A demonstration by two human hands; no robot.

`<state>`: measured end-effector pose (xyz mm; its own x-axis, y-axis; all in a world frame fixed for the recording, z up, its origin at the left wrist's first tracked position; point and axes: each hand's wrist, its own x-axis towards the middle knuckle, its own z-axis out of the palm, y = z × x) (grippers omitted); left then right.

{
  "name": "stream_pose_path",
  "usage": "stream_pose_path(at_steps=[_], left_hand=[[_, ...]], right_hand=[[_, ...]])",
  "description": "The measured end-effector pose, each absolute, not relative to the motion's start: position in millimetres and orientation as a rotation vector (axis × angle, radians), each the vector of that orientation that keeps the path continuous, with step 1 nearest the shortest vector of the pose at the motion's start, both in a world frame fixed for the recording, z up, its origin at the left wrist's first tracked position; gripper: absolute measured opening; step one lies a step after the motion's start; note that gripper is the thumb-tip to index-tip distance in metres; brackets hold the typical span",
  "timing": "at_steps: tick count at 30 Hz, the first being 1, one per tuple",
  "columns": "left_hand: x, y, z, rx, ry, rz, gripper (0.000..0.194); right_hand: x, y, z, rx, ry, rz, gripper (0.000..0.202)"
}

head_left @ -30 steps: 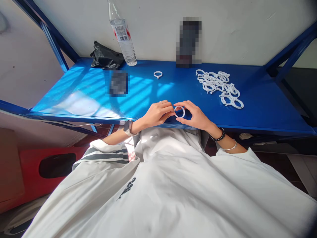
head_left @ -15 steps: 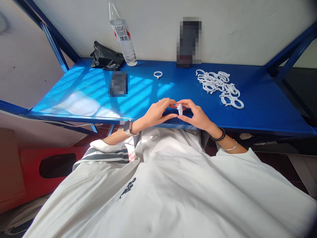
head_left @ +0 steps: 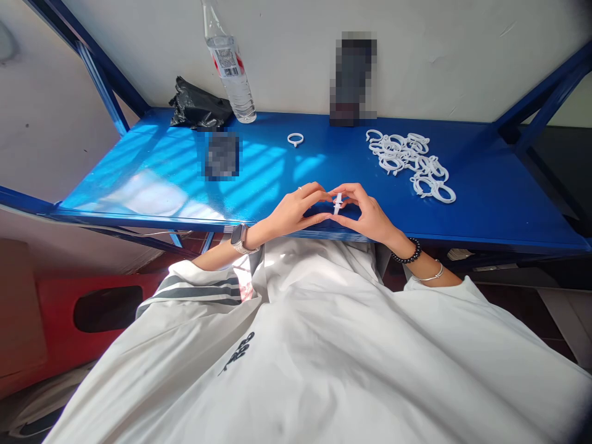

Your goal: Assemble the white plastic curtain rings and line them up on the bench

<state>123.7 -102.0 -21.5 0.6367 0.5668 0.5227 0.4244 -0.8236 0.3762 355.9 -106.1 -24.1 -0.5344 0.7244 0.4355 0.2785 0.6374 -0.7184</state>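
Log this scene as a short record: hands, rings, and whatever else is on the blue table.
Left hand: fingertips at a white curtain ring, grip partly hidden
Right hand: thumb and fingers holding that ring, edge-on
Loose ring: alone, back middle of table
Ring pile: table's right half
Back left: water bottle beside black plastic bag
Unreadable: two pixelated dark patches

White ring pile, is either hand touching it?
No, blue table separates the left hand and right hand from the pile.
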Motion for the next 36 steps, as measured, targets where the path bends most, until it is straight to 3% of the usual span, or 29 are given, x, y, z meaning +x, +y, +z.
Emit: stream_pose_path(at_steps=[7,27,36], left_hand=[[123.4,-98.0,-26.8,2.719,0.705,0.909,0.045],[126.1,-94.9,-31.1,2.768,0.533,0.832,0.039],[127.7,-99.0,-24.5,2.795,0.709,0.812,0.041]], right_hand=[[358.3,-107.1,-23.9,-0.831,-2.215,0.582,0.040],[357.0,-106.0,-23.6,-0.923,-2.335,0.613,0.053],[357.3,-106.8,-20.4,-0.880,-2.181,0.611,0.043]])
